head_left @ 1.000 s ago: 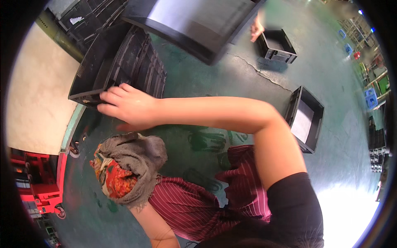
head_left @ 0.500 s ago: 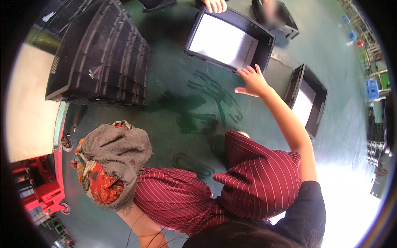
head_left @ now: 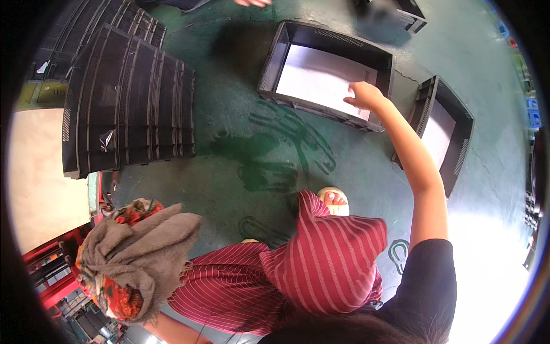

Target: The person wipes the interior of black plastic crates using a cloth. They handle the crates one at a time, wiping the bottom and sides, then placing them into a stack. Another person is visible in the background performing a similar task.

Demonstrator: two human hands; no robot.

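Note:
My left hand is hidden inside a bundle of cloths at the lower left: a grey cloth (head_left: 152, 246) lies over a red-orange floral cloth (head_left: 123, 298). The forearm runs into the bundle, but the fingers do not show. My right hand (head_left: 366, 96) hovers over the near right part of a black plastic crate (head_left: 321, 112), with its fingers curled in and nothing seen between them. Inside the crate a white sheet (head_left: 312, 71) covers much of the bottom. The crate rests on the green floor.
Tall stacked black crates (head_left: 129, 103) stand on the left, beside a pale board (head_left: 43, 172) and a red cart (head_left: 54, 281). Another black crate (head_left: 458, 143) with a white sheet lies to the right. Another person's hand (head_left: 252, 2) shows at the top edge.
My right hand has gone from spread fingers at the crate's near edge to curled fingers over its inside. The other person's hand has left the crate's far rim. The view has shifted.

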